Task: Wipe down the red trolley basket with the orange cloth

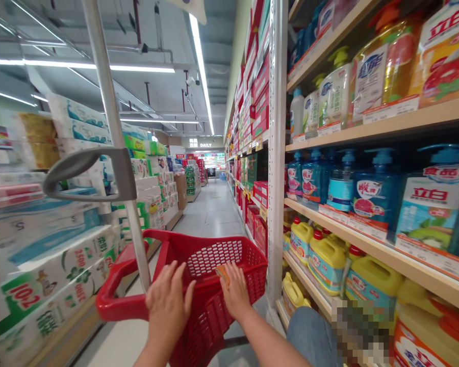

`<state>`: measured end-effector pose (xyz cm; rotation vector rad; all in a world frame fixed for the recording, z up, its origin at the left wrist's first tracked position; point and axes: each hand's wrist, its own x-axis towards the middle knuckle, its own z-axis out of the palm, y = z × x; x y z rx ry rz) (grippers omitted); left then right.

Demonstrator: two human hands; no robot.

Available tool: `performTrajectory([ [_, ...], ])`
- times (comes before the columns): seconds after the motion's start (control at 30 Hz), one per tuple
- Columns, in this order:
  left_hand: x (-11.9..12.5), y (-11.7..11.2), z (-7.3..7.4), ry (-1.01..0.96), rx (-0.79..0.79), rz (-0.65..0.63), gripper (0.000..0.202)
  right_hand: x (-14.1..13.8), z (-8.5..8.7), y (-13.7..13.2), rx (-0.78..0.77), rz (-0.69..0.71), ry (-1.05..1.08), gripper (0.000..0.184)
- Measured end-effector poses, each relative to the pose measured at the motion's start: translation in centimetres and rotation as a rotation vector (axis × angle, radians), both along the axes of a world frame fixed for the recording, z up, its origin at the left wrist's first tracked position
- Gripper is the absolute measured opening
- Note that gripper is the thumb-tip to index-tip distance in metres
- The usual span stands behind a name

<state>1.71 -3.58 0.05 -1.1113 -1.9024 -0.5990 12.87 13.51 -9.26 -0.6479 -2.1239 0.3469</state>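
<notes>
A red plastic shopping basket on wheels stands in front of me in a shop aisle. Its grey pull handle sits on a metal pole rising at the left. My left hand lies on the near rim of the basket with fingers spread, holding nothing. My right hand reaches inside the basket and curls round a small orange item that is mostly hidden by the fingers.
Shelves on the right hold blue pump bottles, yellow jugs and clear detergent bottles. Stacked tissue packs line the left. A white upright post stands beside the basket. The aisle floor runs ahead.
</notes>
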Motion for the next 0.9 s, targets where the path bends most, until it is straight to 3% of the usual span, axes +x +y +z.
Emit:
performTrajectory([
  [0.07,-1.9,-2.6,1.6,0.022,0.190,0.107,0.057,0.3,-0.1,1.3,-0.015,-0.035,0.006,0.045],
  [0.1,-2.7,-3.7,2.2,0.005,0.206,0.161,0.056,0.2,-0.1,1.6,-0.019,-0.048,0.010,0.045],
  [0.23,-3.8,-5.6,3.2,0.032,-0.184,0.193,0.043,-1.0,0.4,0.3,-0.043,-0.071,0.026,0.045],
  [0.33,-2.5,-5.1,3.1,0.051,-0.243,0.235,0.046,-2.1,1.0,-2.7,-0.010,0.006,0.067,0.045],
  [0.47,-2.0,-5.2,3.4,0.000,-0.296,0.115,0.051,-2.1,1.9,-5.0,0.033,0.132,0.082,0.047],
  [0.6,-3.8,-6.5,4.4,-0.120,-0.405,-0.124,0.045,-1.0,2.0,-2.9,0.022,0.135,0.046,0.045],
  [0.73,-3.9,-6.1,4.4,-0.136,-0.386,-0.067,0.043,-1.5,1.9,-1.6,-0.044,0.034,0.071,0.043],
  [0.9,-1.7,-4.7,3.5,-0.069,-0.318,-0.046,0.044,-2.1,3.6,-5.3,-0.008,0.152,0.138,0.042],
])
